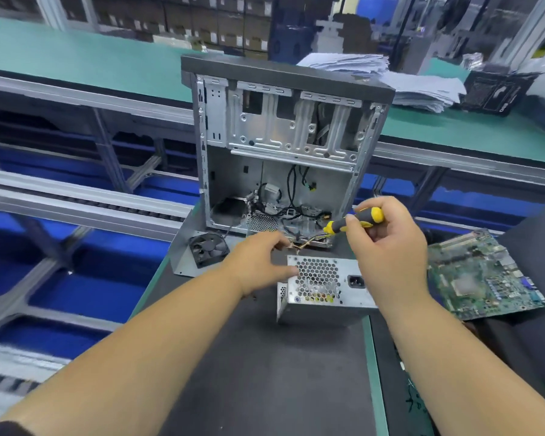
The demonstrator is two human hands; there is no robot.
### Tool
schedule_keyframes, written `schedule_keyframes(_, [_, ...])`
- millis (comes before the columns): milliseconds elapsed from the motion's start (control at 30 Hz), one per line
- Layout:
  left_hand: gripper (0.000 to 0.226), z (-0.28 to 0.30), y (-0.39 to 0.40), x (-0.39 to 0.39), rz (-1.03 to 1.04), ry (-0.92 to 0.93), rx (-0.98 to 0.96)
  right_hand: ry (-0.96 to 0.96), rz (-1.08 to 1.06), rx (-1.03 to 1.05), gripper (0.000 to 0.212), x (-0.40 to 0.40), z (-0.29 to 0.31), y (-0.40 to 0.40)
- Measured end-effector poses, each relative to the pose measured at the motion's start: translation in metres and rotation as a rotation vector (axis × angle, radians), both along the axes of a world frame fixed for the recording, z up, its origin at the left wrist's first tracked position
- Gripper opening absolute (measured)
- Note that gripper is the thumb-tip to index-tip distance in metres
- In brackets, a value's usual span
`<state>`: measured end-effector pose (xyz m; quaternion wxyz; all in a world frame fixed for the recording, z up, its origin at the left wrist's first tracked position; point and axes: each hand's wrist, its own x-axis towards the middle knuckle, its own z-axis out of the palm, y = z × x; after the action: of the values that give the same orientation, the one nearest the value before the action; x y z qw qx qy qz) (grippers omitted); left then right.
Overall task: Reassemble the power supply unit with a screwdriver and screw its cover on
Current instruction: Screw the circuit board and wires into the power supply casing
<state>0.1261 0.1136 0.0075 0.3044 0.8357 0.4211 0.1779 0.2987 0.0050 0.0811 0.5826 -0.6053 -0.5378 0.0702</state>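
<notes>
In the head view, the grey metal box-shaped power supply unit (pixel 323 286) stood at the centre of the frame on the dark work mat (pixel 265 372), its honeycomb vent and black socket facing the camera. The left hand (pixel 258 262) rested at the unit's upper left corner, thumb against the vent face and fingers curled over coloured wires behind it. The right hand (pixel 387 247) gripped the yellow-and-black screwdriver (pixel 354 220) just above the unit, its tip hidden. Behind stood an open silver computer case (pixel 283 140). A black fan (pixel 209 248) lay centre left and a green motherboard (pixel 482 275) at the right edge.
</notes>
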Motion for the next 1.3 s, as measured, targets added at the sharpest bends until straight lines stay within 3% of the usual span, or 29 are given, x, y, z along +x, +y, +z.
schedule_keyframes(100, [0.043, 0.001, 0.001, -0.024, 0.097, -0.073, 0.071, 0.030, 0.006, -0.018, 0.006, -0.009, -0.004, 0.021])
schedule_keyframes(167, [0.031, 0.001, 0.004, -0.044, 0.186, -0.147, 0.078, 0.004, 0.027, -0.135, 0.007, -0.013, -0.011, 0.038])
schedule_keyframes(333, [0.021, -0.005, 0.010, -0.098, 0.365, -0.284, -0.007, -0.381, 0.071, -0.600, 0.012, -0.028, -0.030, 0.080])
schedule_keyframes(467, [0.019, -0.021, 0.007, -0.130, 0.465, -0.335, -0.085, -0.526, 0.121, -0.744, 0.015, -0.040, -0.039, 0.095])
schedule_keyframes(800, [0.018, -0.052, -0.001, -0.138, 0.453, -0.354, -0.226, -0.609, 0.177, -0.914, 0.016, -0.056, -0.048, 0.094])
schedule_keyframes(1300, [0.017, -0.065, -0.004, -0.120, 0.384, -0.344, -0.275, -0.551, 0.186, -0.934, 0.015, -0.056, -0.046, 0.090])
